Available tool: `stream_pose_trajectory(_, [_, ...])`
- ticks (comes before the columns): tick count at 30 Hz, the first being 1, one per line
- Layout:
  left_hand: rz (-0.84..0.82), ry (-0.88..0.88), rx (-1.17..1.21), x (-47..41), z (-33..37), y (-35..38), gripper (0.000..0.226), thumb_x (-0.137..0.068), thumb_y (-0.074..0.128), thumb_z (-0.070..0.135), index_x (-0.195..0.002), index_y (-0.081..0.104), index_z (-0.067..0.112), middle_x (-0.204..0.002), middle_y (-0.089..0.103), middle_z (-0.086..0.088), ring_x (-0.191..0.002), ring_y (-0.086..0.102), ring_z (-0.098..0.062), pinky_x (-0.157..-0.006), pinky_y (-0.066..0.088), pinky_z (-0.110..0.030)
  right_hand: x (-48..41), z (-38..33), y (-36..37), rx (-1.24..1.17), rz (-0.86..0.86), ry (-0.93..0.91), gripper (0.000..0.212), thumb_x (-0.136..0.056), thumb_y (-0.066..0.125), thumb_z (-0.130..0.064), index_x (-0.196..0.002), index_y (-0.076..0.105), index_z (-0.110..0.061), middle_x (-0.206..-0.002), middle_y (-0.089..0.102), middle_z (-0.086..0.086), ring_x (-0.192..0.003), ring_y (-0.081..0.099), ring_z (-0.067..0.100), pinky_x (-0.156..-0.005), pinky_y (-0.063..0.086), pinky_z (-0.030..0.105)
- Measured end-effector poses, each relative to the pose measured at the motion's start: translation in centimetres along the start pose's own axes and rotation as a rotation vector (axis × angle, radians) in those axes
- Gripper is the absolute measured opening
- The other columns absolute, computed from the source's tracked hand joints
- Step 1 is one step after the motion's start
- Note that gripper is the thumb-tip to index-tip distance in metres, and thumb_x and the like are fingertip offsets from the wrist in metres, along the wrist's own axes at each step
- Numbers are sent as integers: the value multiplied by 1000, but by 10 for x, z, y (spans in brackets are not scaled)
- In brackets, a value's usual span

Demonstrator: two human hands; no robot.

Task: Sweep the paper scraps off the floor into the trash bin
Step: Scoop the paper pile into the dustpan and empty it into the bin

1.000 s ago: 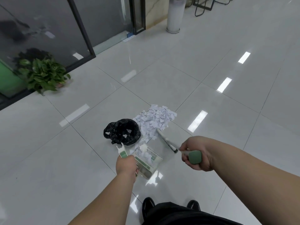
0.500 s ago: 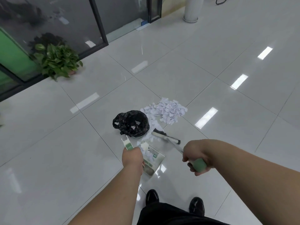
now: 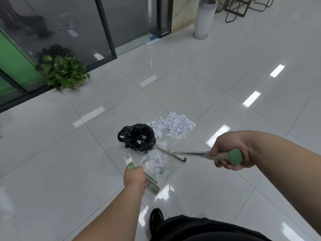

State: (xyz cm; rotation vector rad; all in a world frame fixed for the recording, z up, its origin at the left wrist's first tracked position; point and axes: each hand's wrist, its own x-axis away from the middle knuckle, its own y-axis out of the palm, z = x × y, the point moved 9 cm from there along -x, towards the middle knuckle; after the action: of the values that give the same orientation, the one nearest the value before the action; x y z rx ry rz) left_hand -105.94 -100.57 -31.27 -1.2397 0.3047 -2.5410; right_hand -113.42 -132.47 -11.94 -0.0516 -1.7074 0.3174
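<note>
Both hands are closed round tools. The left hand [image 3: 134, 176] has its fingers wrapped round the green handle of a clear dustpan [image 3: 167, 173], which sits low at the floor with its mouth facing the far side. The right hand [image 3: 229, 150] is fisted round the green grip of a short broom [image 3: 235, 156], and the shaft runs left from that fist to the broom head [image 3: 172, 153].

A batch of paper scraps [image 3: 154, 161] lies in and at the mouth of the pan. The main pile of scraps [image 3: 175, 126] is on the white tile floor [image 3: 217, 80], farther away and slightly right of the broom head, not touching it. The head's long axis runs from far-left to near-right, so it lies crosswise between the pile and the pan's mouth; a stroke for more scraps would need it lifted beyond the pile and drawn back toward the pan.

The trash bin [image 3: 137, 137], lined with a black bag, stands just beyond the pan and a little left, touching the pile's left edge. The left hand is the nearer one to it, so tipping the pan looks like a short lift up and away. A few white bits show inside the bag.
</note>
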Motion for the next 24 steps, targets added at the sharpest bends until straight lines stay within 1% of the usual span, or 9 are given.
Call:
stream_pose_trajectory(2, [24,-14,52,3,-8,-6,11,-87,46,4,-88,54,11,-68,51,-11,-50,43,-23,-46,37,-24,-10,-7,2,20,45,-53,10,-98,54,-14,-106,57,-8,-66,61,8,-34,53,14,-40,46,18])
stream_pose_trajectory(4, [40,-23,96,3,-13,-9,12,-87,45,4,-87,53,12,-66,50,-11,-47,42,-21,-47,38,-25,-25,-15,6,38,84,-92,10,-97,56,-13,-106,55,-8,-71,61,9,-36,56,15,-41,48,20])
stream_pose_trajectory(7, [49,-24,121,-1,-15,-8,12,-86,44,4,-85,53,12,-65,48,-10,-46,41,-20,-48,37,-25,-56,-27,19,104,113,-127,6,-98,56,-13,-102,53,-10,-76,60,10,-49,59,18,-46,52,23])
stream_pose_trajectory(11, [49,-35,151,-9,-16,1,13,-83,44,6,-85,53,15,-68,47,-8,-50,41,-21,-50,37,-26,-96,-25,39,244,69,-87,13,-101,55,-16,-108,54,-5,-85,58,10,-64,59,20,-57,52,31])
stream_pose_trajectory(15, [49,-24,144,-13,-8,9,13,-83,45,6,-85,54,15,-68,50,-7,-51,43,-21,-49,37,-24,-106,-5,53,398,15,-3,14,-102,54,-17,-97,55,-4,-86,58,7,-69,60,20,-66,53,35])
stream_pose_trajectory(17, [52,-14,115,-11,-3,10,12,-83,44,5,-86,53,13,-70,51,-10,-49,43,-22,-43,35,-22,-96,-2,55,483,-16,15,15,-103,54,-17,-97,56,-3,-82,58,5,-67,60,18,-64,53,33])
stream_pose_trajectory(19, [43,0,95,-11,1,13,11,-84,44,5,-87,53,11,-69,52,-12,-45,43,-22,-40,34,-21,-83,-6,49,521,-39,2,14,-102,54,-18,-101,57,-4,-80,58,6,-63,59,18,-57,51,29])
stream_pose_trajectory(21, [36,6,85,-9,3,16,9,-85,46,7,-87,54,11,-66,52,-11,-43,44,-22,-41,35,-22,-68,-11,34,508,-40,-3,12,-101,55,-18,-100,57,-6,-77,59,7,-53,58,18,-53,49,26])
stream_pose_trajectory(24, [32,-8,65,-7,3,18,8,-85,46,8,-86,54,11,-65,51,-11,-43,43,-21,-41,34,-23,-45,-17,8,451,-6,-24,7,-98,55,-14,-97,56,-7,-68,60,9,-39,54,19,-52,45,26])
